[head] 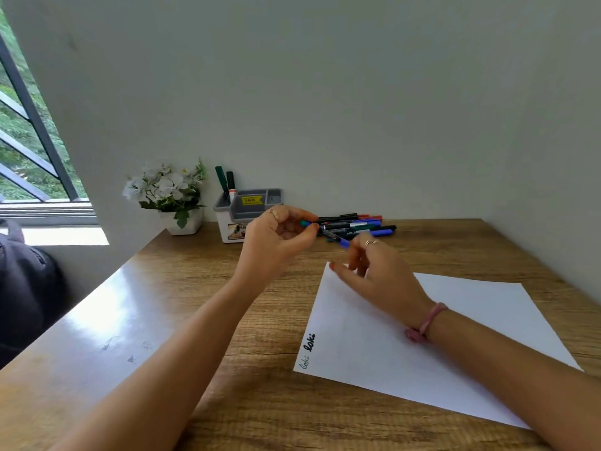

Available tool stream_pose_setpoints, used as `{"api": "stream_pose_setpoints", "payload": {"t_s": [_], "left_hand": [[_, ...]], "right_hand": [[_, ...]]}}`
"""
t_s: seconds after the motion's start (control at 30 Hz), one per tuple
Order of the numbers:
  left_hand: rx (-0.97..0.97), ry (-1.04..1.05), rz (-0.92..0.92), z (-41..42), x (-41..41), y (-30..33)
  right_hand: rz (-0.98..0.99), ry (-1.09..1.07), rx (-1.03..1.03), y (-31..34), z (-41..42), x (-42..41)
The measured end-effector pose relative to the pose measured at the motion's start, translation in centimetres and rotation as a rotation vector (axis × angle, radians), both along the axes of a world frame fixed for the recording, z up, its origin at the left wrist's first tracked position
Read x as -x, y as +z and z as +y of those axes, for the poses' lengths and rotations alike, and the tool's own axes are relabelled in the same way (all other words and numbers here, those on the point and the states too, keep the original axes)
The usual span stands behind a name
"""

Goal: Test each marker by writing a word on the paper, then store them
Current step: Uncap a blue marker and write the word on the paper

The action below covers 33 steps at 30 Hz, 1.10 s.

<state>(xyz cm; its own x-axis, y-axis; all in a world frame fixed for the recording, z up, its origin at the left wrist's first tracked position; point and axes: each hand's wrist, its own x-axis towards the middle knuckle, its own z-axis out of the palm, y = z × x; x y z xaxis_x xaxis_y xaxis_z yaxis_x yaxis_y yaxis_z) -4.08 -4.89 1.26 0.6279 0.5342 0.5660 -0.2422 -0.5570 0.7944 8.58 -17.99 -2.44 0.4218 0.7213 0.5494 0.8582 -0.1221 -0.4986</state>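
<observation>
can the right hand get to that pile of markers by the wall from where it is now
Probably yes. The right hand hovers just in front of the marker pile with nothing between them, though its fingers pinch the blue marker also held by the left hand.

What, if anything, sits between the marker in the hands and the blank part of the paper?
Nothing visible does. The marker is held above the table between the left hand and right hand, and the paper lies bare just below; only the right hand itself hovers over its near corner.
</observation>
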Motion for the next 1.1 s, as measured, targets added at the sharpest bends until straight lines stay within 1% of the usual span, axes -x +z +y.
{"api": "stream_pose_setpoints", "payload": {"t_s": [0.1, 0.23, 0.27, 0.33, 0.37, 0.43, 0.47, 0.5, 0.57, 0.63, 0.73, 0.9, 0.97, 1.1], "left_hand": [[-0.013, -0.073, -0.014, -0.7, 0.3, 0.2], [0.018, -0.246, -0.026, -1.6, 0.5, 0.6], [0.030, -0.280, -0.020, -1.6, 0.6, 0.6], [-0.026, -0.252, 0.081, -1.5, 0.4, 0.4], [-0.093, -0.206, 0.183, -1.3, 0.2, 0.1], [-0.219, -0.146, 0.409, -1.2, -0.1, -0.5], [-0.254, -0.142, 0.491, -1.2, -0.3, -0.9], [-0.279, -0.142, 0.541, -1.4, -0.5, -1.2], [-0.328, -0.126, 0.579, -1.9, -0.9, -1.6], [-0.347, -0.101, 0.585, -2.1, -1.2, -1.9], [-0.402, -0.061, 0.575, -1.9, -1.3, -2.0], [-0.540, -0.029, 0.547, -1.2, -1.1, -2.1], [-0.569, -0.051, 0.532, -1.0, -0.9, -2.0], [-0.583, -0.096, 0.561, -0.7, -0.8, -2.0]], "right_hand": [[0.049, -0.033, -0.007, 0.8, 0.1, 0.0], [0.050, -0.005, 0.001, 1.3, 0.2, -0.2], [0.125, 0.023, -0.015, 1.6, 0.2, -0.2], [0.412, 0.117, -0.084, 2.6, 0.0, -0.3], [0.577, 0.176, -0.107, 3.1, -0.3, -0.3], [0.848, 0.279, -0.068, 3.8, -0.8, -0.4], [0.942, 0.318, -0.027, 3.9, -1.1, -0.6], [0.993, 0.350, 0.011, 3.7, -1.2, -0.8], [1.007, 0.374, 0.067, 3.2, -1.0, -1.1], [0.960, 0.343, 0.102, 3.0, -1.0, -1.3], [0.907, 0.311, 0.094, 3.1, -1.2, -1.7], [1.021, 0.414, 0.048, 3.3, -1.3, -1.3], [1.041, 0.466, 0.061, 3.5, -1.4, -1.2], [1.052, 0.518, 0.089, 3.4, -1.9, -1.1]]}}
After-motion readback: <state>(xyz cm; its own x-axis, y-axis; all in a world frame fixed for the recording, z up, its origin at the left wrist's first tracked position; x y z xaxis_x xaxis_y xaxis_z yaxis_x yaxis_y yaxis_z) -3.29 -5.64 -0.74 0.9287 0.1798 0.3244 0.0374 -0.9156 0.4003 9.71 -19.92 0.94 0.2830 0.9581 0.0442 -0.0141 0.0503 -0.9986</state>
